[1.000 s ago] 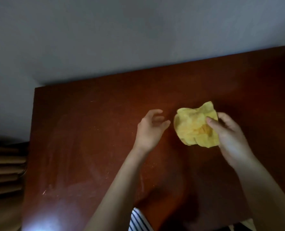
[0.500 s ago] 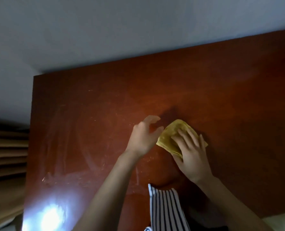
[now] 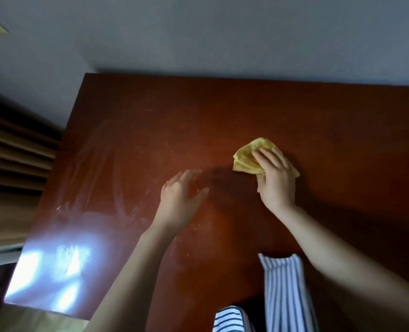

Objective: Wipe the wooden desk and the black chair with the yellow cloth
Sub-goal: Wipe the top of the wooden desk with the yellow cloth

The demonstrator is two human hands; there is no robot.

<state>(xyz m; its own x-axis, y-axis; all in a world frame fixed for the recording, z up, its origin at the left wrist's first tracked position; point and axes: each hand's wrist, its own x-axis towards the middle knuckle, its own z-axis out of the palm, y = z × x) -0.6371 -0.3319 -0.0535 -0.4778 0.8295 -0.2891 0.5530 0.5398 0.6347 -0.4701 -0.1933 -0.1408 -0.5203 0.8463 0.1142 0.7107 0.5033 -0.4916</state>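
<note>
A crumpled yellow cloth (image 3: 246, 156) lies on the reddish-brown wooden desk (image 3: 222, 109), right of the middle. My right hand (image 3: 276, 179) presses down on it with fingers spread flat over the cloth. My left hand (image 3: 180, 200) hovers just over the desk to the left of the cloth, fingers apart and holding nothing. Dusty streaks and smears show on the desk's left half. The black chair is not in view.
A grey wall (image 3: 222, 39) runs along the desk's far edge. Brown pleated curtains (image 3: 12, 168) hang left of the desk. Bright window glare (image 3: 55, 267) reflects on the near left corner. My striped clothing (image 3: 284, 291) hangs over the near edge.
The right hand brought the cloth down from the air onto the desk and now presses it flat, farther right. The left hand let go and drew back to the left.
</note>
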